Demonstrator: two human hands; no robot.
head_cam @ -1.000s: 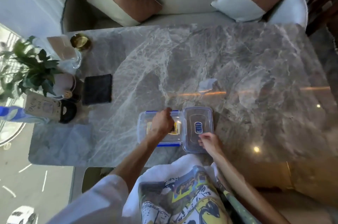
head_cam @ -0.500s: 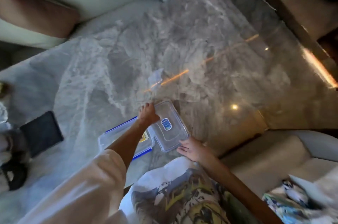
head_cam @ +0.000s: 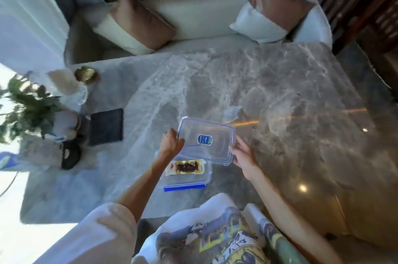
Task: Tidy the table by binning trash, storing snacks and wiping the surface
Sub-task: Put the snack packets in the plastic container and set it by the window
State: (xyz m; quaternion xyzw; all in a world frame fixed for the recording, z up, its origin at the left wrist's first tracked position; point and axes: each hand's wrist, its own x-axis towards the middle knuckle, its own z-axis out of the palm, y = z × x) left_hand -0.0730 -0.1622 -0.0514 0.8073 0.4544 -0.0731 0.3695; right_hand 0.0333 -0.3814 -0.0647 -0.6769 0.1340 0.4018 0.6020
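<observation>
A: What writing is legible?

B: Very little. The clear lid [head_cam: 206, 141] carries a small blue oval sticker [head_cam: 204, 140] at its centre, with pale lettering too blurred to read. The snack packet [head_cam: 186, 167] has a white-and-yellow wrapper with a dark brown panel; its print cannot be read either. A pale card [head_cam: 38, 152] at the left edge of the table bears marks, also illegible.

A: And the hands?

B: The left hand [head_cam: 172, 144] is curled around the lid's left edge, fingers closed on the rim. The right hand [head_cam: 242, 155] meets the lid's right edge with fingers partly spread and extended, the fingertips touching the rim (a lighter contact than the left). Between them the lid is held tilted above the table.

A: Where is the container?

B: The clear storage box [head_cam: 185, 177] rests on the grey marble table [head_cam: 280, 91], near the front edge, directly below and slightly nearer than the lid. A blue clip [head_cam: 184, 187] shows along its near side. The snack packet lies flat inside it.

A: Other items?

B: At left: a dark square mat [head_cam: 106, 127], a potted plant [head_cam: 23, 108], a brass dish [head_cam: 86, 74] and a black object [head_cam: 71, 157]. A small pale scrap [head_cam: 231, 111] lies beyond the lid. A cream sofa [head_cam: 193, 18] with two cushions stands behind the table
</observation>
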